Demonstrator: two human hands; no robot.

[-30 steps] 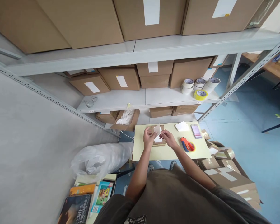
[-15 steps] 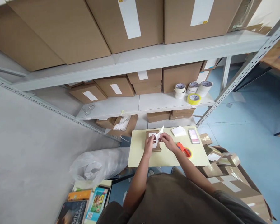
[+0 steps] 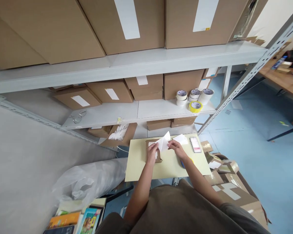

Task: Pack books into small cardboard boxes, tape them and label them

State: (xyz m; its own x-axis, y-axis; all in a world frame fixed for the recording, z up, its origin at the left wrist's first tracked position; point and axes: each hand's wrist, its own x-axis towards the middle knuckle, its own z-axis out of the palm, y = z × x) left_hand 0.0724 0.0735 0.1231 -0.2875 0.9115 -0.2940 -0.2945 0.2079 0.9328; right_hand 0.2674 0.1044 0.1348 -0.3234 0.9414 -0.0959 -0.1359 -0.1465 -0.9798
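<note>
Between my hands is a creased piece of white paper, held up over the table. The fingers of my left hand pinch its left side. Its right edge is gripped by my right hand. Below and behind my left hand lies a small brown cardboard package with white on its top, partly covered by the hand and the paper. A stack of white sheets rests just beyond my right hand. Under my right forearm, a blue and yellow bit of the tape dispenser shows; the arm hides most of it.
A blurred-out flat item lies at the table's right. Shelves ahead hold cardboard boxes and tape rolls. Used cartons fill the floor at right. A plastic-wrapped roll and books are at left.
The white paper has turned and opened out, showing a broader face. My right forearm now covers the orange tape dispenser. The whole view has shifted slightly, with the table further left.
</note>
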